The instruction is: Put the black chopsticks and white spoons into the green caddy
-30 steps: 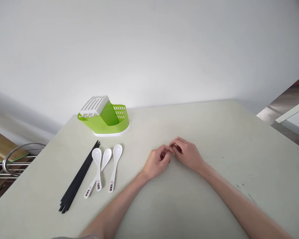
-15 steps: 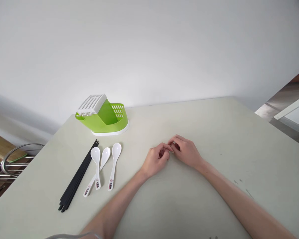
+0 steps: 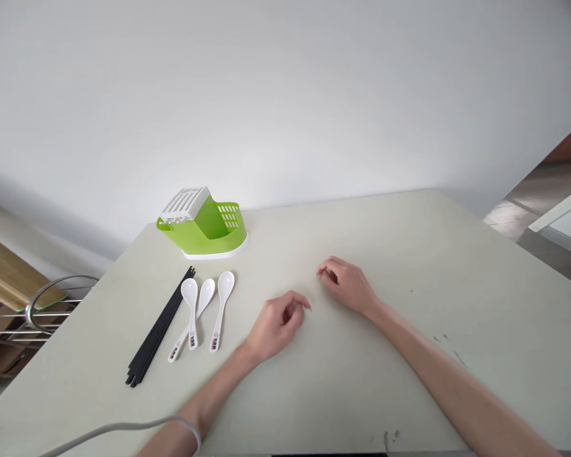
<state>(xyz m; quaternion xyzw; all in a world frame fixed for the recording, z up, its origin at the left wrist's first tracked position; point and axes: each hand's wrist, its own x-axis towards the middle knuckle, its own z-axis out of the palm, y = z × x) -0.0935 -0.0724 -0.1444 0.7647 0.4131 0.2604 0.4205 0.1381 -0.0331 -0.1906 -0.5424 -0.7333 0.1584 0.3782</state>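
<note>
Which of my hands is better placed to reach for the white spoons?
Probably your left hand: it rests on the same side as the white spoons, nearer to them, loosely curled with nothing visibly held. Your right hand is farther off, on the other side of the left.

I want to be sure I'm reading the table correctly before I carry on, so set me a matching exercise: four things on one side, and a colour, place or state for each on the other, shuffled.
Things:
1. Chopsticks
2. Spoons
3. Holder
4. Right hand

Descriptions:
A. Green and white, farthest back of the four
B. Fingers curled, farthest right of the four
C. Black, lying together in a bundle
D. White, two of the three crossed

Pairs: 1-C, 2-D, 3-A, 4-B
</note>
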